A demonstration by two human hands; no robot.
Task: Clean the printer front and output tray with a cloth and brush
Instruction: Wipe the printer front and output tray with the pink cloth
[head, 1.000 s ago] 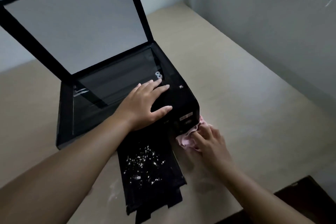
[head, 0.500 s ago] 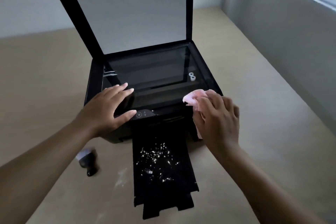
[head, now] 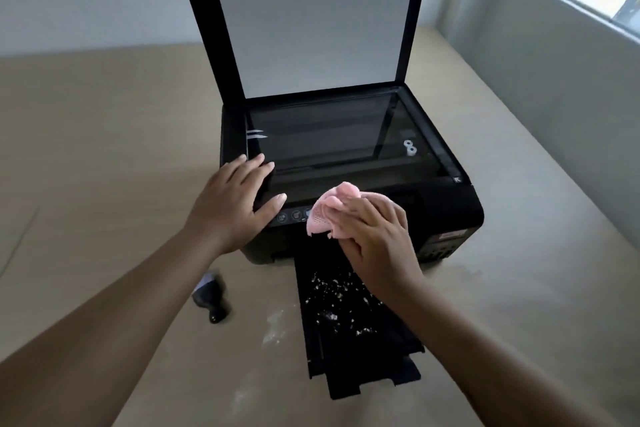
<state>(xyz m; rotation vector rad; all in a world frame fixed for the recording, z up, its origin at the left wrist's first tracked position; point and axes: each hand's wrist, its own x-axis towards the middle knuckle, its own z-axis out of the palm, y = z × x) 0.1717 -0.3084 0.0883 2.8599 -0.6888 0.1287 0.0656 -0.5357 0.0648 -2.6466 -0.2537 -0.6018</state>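
Head view: on the beige table [head: 104,149] stands a black printer [head: 450,215], scanner lid [head: 311,17] raised, output tray [head: 353,333] speckled white. Left hand [head: 232,204] lies spread flat on its front-left corner; right hand [head: 377,236] presses a bunched pink cloth [head: 322,211] on the control panel. Brush [head: 211,298] lies left of the tray.

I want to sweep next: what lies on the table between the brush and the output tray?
In the head view, only bare table with a faint whitish smear lies between the brush and the output tray.
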